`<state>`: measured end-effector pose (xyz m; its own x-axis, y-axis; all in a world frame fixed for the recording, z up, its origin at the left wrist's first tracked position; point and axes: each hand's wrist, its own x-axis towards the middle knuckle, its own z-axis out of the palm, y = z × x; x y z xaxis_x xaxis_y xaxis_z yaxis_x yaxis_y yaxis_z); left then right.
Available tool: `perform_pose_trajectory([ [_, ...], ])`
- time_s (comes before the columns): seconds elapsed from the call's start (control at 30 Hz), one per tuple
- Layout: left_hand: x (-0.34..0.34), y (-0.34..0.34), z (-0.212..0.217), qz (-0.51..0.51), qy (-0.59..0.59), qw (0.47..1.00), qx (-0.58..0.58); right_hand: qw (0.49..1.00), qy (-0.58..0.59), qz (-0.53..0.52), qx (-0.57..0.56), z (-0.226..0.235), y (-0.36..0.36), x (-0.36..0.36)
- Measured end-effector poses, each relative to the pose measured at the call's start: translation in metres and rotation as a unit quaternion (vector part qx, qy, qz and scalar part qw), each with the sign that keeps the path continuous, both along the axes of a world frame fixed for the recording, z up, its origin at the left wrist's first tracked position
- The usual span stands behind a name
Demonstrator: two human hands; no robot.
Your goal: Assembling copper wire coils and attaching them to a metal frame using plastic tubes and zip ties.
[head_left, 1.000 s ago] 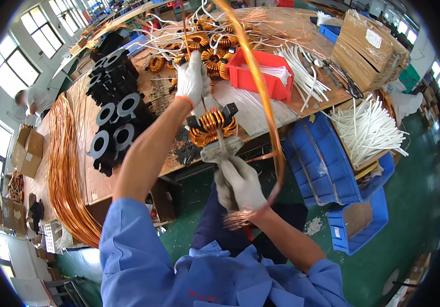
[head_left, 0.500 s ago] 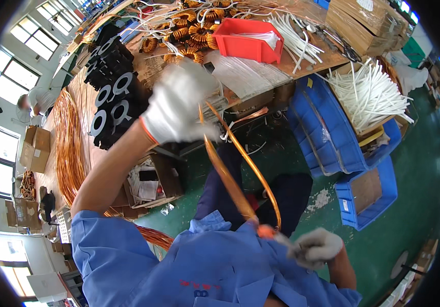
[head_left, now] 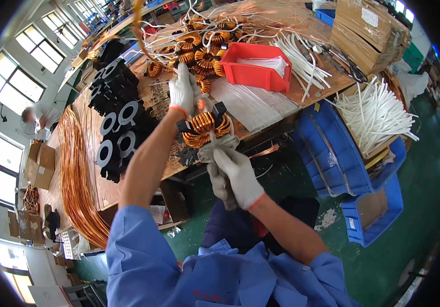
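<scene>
A toroidal coil [head_left: 202,124] wound with orange copper wire stands at the table's near edge, with black blocks on its ring. My left hand [head_left: 181,92], in a white glove, is closed just behind the coil. A copper wire [head_left: 139,33] loops up from its fingers and out at the top. My right hand [head_left: 238,176], also gloved, is closed in front of the coil by a grey, worn-looking part [head_left: 220,148]. What its fingers grip is hidden. A small orange piece [head_left: 201,105] shows beside my left hand; its kind is unclear.
Finished coils [head_left: 207,53] with white leads are heaped behind a red bin [head_left: 255,66]. Black ring-ended parts [head_left: 120,123] and a long copper wire bundle [head_left: 74,174] lie at left. White tubes fill a box [head_left: 376,120] at right, near blue bins [head_left: 327,148].
Both hands have come together around the coil, the right one rising from low right. The copper wire that hung before my body now loops up past the far side of my left hand.
</scene>
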<state>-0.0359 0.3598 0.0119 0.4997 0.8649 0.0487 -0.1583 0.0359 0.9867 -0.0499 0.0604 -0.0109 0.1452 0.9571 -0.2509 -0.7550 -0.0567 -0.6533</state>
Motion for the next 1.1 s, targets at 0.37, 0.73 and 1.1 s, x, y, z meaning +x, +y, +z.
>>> perform_pose_trajectory([
  [0.37,-0.071,-0.074,0.086,-0.014,0.236,0.714,0.659,0.969,-0.04,0.239,-0.058,-0.022,-0.204,0.071],
  [0.73,-0.022,-0.155,0.121,-0.19,0.208,0.838,0.467,0.965,-0.085,0.239,-0.062,-0.071,-0.32,0.032],
  [1.1,0.001,-0.005,-0.007,-0.004,0.07,0.982,0.177,0.992,0.117,-0.038,0.009,0.014,0.011,-0.007],
])
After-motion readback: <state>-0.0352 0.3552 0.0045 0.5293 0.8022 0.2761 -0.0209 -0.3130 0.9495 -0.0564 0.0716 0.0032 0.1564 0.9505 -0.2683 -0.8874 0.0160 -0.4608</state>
